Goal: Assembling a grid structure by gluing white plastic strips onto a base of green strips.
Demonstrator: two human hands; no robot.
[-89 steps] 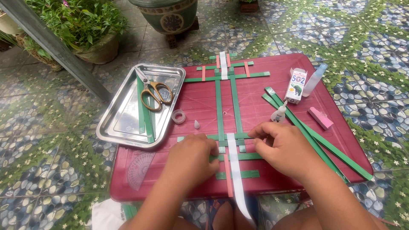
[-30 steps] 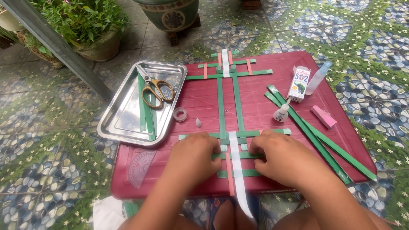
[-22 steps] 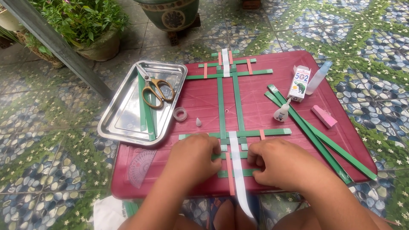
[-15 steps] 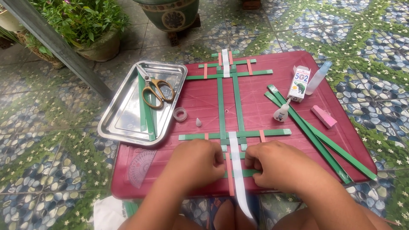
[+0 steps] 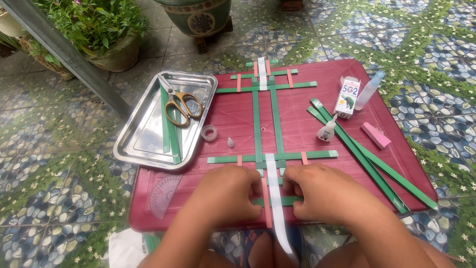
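A lattice of green paper strips point(image 5: 267, 124) with short pink strips lies on a dark red tray table point(image 5: 307, 129). A long white strip point(image 5: 275, 198) runs down its middle toward me, past the table's near edge. My left hand point(image 5: 225, 196) presses on the lower left part of the lattice, fingertips against the white strip. On the other side, my right hand point(image 5: 325, 193) presses the lower right part, fingers curled over a green cross strip. Both hands cover the strips beneath them.
A metal tray point(image 5: 166, 119) at the left holds scissors point(image 5: 181, 104) and green strips. A tape roll point(image 5: 209, 132), glue bottle point(image 5: 327, 130), small box point(image 5: 347, 97), clear bottle point(image 5: 369, 89), pink block point(image 5: 375, 135) and loose green strips point(image 5: 372, 159) lie on the table. Potted plants point(image 5: 94, 30) stand behind.
Both hands have slid down toward me, from the upper cross strip to the lower one. The upper cross strip with its pink tabs now shows.
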